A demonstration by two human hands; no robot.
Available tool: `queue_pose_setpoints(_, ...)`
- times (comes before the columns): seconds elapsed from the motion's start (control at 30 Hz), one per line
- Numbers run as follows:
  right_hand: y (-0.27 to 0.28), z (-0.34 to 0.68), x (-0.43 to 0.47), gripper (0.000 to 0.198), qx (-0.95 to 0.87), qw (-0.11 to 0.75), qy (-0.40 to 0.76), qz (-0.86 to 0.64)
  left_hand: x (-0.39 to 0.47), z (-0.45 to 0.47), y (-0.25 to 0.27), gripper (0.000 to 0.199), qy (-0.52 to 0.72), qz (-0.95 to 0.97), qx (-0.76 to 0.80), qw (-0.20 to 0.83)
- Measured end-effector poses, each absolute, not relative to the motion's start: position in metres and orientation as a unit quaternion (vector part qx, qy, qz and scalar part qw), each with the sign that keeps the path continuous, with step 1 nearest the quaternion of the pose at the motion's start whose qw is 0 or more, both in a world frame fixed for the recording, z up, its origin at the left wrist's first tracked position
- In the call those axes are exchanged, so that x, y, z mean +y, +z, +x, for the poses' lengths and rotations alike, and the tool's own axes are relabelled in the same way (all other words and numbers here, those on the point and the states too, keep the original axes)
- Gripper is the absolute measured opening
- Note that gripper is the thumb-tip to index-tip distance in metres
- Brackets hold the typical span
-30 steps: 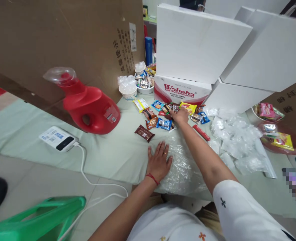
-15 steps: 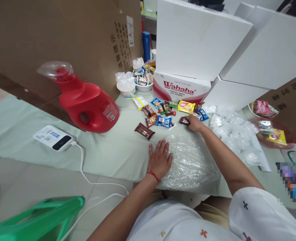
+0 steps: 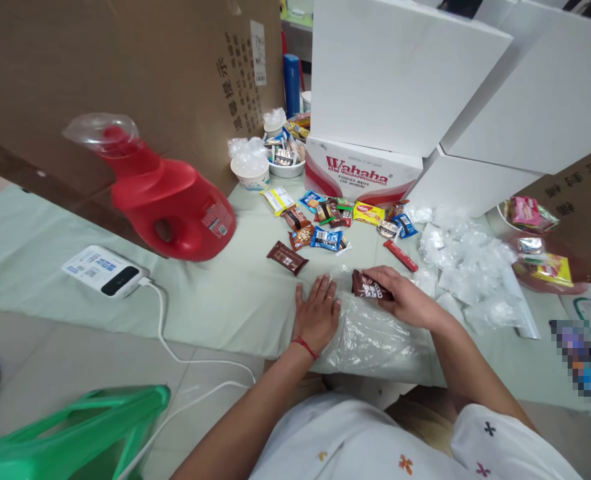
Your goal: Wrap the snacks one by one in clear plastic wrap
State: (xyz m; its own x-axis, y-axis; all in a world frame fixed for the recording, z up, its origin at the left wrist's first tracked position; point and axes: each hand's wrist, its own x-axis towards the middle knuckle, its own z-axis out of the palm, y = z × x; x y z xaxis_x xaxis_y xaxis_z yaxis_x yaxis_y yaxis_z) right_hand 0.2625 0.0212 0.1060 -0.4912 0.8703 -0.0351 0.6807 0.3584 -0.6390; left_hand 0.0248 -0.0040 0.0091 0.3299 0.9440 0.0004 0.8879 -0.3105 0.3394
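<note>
My right hand (image 3: pixel 400 295) grips a brown wrapped snack (image 3: pixel 370 285) with white lettering, held over a clear plastic bag (image 3: pixel 380 337). My left hand (image 3: pixel 318 312) lies palm down with its fingers stretched out, at the bag's left edge. Beyond it is another brown wrapped snack (image 3: pixel 287 258) on the cloth. Several small packs are scattered farther back, among them a blue pack (image 3: pixel 326 239), a yellow pack (image 3: pixel 369 213) and a white-and-yellow pack (image 3: pixel 278 201). A narrow red wrapped bar (image 3: pixel 401 256) lies behind my right hand.
A red jug (image 3: pixel 185 207) and a white device (image 3: pixel 103 272) with a cable stand at the left. Crumpled clear plastic bags (image 3: pixel 468 260) lie at the right. A Wahaha carton (image 3: pixel 360 172) and white boxes (image 3: pixel 375 73) close off the back. Cups and a bowl (image 3: pixel 288 170) hold things.
My right hand has drawn back towards me with the brown wrapped snack, from among the packs to above the bag. The red bar now shows. My left hand stays in place.
</note>
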Motion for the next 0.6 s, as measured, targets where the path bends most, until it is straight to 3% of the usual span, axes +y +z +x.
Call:
queue_pose_setpoints(0.17, 0.068, 0.26, -0.013, 0.077, -0.809, 0.096, 0.283, -0.506, -0.003, 0.026, 0.01, 0.057, 0.096, 0.807, 0.565, 0.144)
queue_pose_setpoints(0.27, 0.049, 0.258, -0.017, 0.076, -0.794, 0.104, 0.254, -0.543, -0.003, 0.027, 0.01, 0.057, 0.098, 0.808, 0.564, 0.141)
queue_pose_setpoints(0.5, 0.048, 0.269, -0.028, 0.056, -0.786, 0.102, 0.228, -0.565, -0.003, 0.028, 0.006, 0.057, 0.097, 0.792, 0.589, 0.128)
queue_pose_setpoints(0.6, 0.051, 0.266, -0.025, 0.057, -0.789, 0.07, 0.215, -0.571, -0.003, 0.03, 0.005, 0.058, 0.09, 0.791, 0.591, 0.128)
